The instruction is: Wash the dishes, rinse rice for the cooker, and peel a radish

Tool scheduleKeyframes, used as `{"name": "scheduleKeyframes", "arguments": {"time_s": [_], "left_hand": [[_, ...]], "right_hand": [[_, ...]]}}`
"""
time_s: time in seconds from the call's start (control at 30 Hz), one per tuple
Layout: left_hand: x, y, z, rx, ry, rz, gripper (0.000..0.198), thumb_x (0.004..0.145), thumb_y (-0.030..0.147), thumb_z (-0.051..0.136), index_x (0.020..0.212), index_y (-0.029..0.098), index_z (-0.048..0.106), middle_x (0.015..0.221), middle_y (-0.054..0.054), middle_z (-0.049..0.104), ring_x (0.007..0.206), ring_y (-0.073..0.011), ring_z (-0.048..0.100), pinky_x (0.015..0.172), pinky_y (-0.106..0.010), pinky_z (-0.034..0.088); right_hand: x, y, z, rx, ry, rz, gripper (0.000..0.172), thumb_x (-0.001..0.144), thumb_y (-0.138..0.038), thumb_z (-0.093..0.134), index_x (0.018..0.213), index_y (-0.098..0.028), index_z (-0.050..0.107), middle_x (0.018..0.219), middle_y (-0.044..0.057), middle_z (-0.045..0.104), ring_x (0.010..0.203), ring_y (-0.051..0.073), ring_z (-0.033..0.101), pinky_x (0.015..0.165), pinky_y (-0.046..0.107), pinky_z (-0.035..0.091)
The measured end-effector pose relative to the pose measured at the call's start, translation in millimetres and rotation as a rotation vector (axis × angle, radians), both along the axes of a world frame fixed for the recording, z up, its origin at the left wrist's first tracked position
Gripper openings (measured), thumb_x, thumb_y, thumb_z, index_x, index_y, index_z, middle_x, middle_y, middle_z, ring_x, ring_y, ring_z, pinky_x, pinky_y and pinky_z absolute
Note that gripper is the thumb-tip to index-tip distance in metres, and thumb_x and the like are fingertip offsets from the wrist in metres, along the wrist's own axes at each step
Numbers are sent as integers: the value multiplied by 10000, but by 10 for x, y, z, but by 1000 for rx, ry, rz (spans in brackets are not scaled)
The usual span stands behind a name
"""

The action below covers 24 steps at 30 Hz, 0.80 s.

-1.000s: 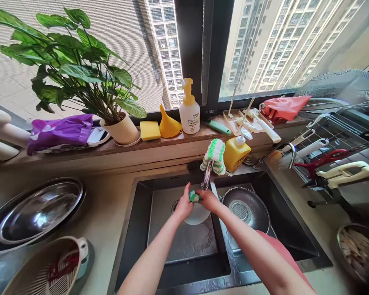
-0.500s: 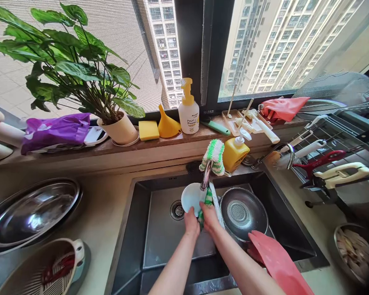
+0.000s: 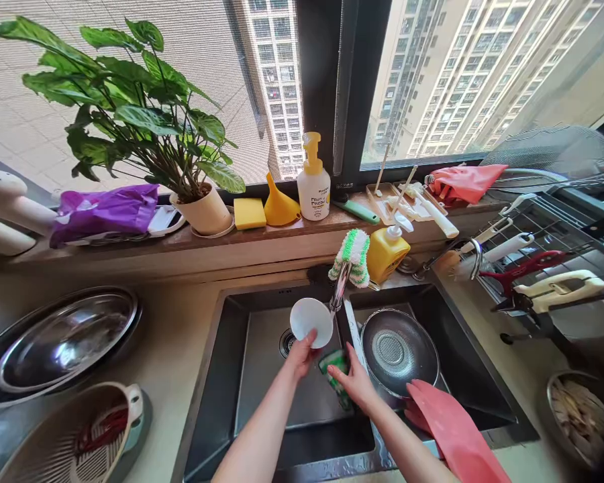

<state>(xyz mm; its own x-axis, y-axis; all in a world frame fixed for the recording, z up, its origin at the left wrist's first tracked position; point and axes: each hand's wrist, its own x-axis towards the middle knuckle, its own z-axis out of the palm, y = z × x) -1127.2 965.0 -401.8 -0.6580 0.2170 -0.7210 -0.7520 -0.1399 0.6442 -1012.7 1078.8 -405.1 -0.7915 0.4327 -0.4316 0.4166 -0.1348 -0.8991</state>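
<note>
White dish [image 3: 309, 318] was held in the left grip [image 3: 300, 354], pinched at its near edge: thumb laid over the face, other fingers mostly hidden beneath. Dish was tilted, its bulk extended past the fingertips toward the window, over the left basin [image 3: 266, 382] of the sink. Drain [image 3: 287, 343] was partly covered by dish and hand.

Dish's right edge was placed just beside the mouth of the faucet [image 3: 340, 285]; contact could not be told from this angle. Striped cloth [image 3: 352, 255] was seen draped over the faucet.

Right grip [image 3: 356, 384] was closed on a green cloth [image 3: 333, 369], held between thumb and fingers, with its lower part hung down below the hand. Cloth was located right of the dish and nearer the person, the two kept apart. Both grips were positioned above the left basin, near each other, not touching.

In the right basin a pan [image 3: 400, 352] was seated, face up. Pink glove [image 3: 453, 426] was laid across the front rim beside it. Yellow bottle [image 3: 385, 255] was stood behind the sink, right of the faucet.
</note>
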Motion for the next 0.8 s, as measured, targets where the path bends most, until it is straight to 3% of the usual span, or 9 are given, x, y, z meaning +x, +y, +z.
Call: {"name": "scheduleKeyframes", "arguments": {"time_s": [0.07, 0.13, 0.23, 0.33, 0.4, 0.47, 0.63, 0.73, 0.8], "left_hand": [[35, -31, 15, -3, -14, -24, 343, 747, 273, 697, 1053, 137, 626, 950, -100, 715, 758, -165, 670, 671, -261, 509], [84, -78, 52, -4, -24, -70, 330, 716, 273, 727, 1001, 129, 646, 905, -98, 718, 741, -168, 664, 679, -270, 506], [151, -160, 122, 6, -32, -159, 356, 680, 303, 762, 970, 122, 661, 862, -92, 718, 717, -169, 655, 672, -278, 499], [197, -205, 165, 25, -48, -249, 442, 663, 396, 776, 985, 117, 658, 833, -87, 712, 678, -163, 645, 671, -286, 492], [221, -200, 166, 20, -57, -296, 496, 671, 481, 750, 1007, 131, 647, 836, -82, 710, 674, -167, 646, 684, -300, 488], [240, -172, 154, -12, -51, -318, 488, 708, 521, 700, 1033, 164, 633, 897, -79, 710, 727, -178, 658, 703, -307, 482], [256, -97, 150, -190, 35, -284, 334, 780, 382, 631, 1056, 195, 616, 1049, -89, 688, 921, -200, 651, 755, -308, 456], [265, -72, 210, -260, 96, -270, 311, 774, 315, 613, 1060, 191, 612, 1051, -90, 688, 1004, -218, 634, 784, -317, 450], [282, -50, 267, -291, 123, -270, 316, 774, 289, 595, 1071, 183, 608, 1061, -100, 684, 1053, -238, 616, 792, -331, 450]], "right_hand": [[-104, 90, 121, -30, 61, 19, 870, 512, -516, 820, 1262, -208, 502, 1430, 144, 435, 1367, 299, 338, 1118, 468, 268], [-249, 190, 273, -182, 138, 108, 832, 545, -522, 807, 1256, -205, 513, 1392, 143, 480, 1319, 289, 413, 1079, 452, 331], [-399, 293, 461, -407, 194, 258, 668, 582, -485, 803, 1135, -179, 589, 1178, 127, 637, 1122, 268, 581, 966, 409, 434], [-407, 295, 547, -390, 189, 234, 592, 559, -445, 817, 1038, -171, 603, 1034, 99, 679, 999, 250, 619, 887, 384, 465], [-360, 265, 584, -223, 172, 163, 592, 550, -427, 810, 1035, -175, 581, 1024, 91, 662, 986, 251, 604, 874, 389, 465], [-288, 244, 645, 59, 137, 120, 599, 534, -385, 801, 1041, -176, 559, 1043, 92, 627, 997, 260, 574, 891, 411, 451], [1, 250, 917, 746, 141, 186, 668, 479, -222, 778, 1089, -176, 509, 1105, 112, 542, 1061, 295, 493, 1026, 522, 326], [204, 243, 1062, 978, 216, 246, 724, 504, -209, 770, 1162, -193, 468, 1170, 118, 520, 1131, 301, 454, 1116, 589, 117], [319, 237, 1132, 1053, 221, 281, 751, 511, -238, 788, 1183, -206, 456, 1188, 114, 519, 1158, 303, 439, 1123, 602, 58]]}}
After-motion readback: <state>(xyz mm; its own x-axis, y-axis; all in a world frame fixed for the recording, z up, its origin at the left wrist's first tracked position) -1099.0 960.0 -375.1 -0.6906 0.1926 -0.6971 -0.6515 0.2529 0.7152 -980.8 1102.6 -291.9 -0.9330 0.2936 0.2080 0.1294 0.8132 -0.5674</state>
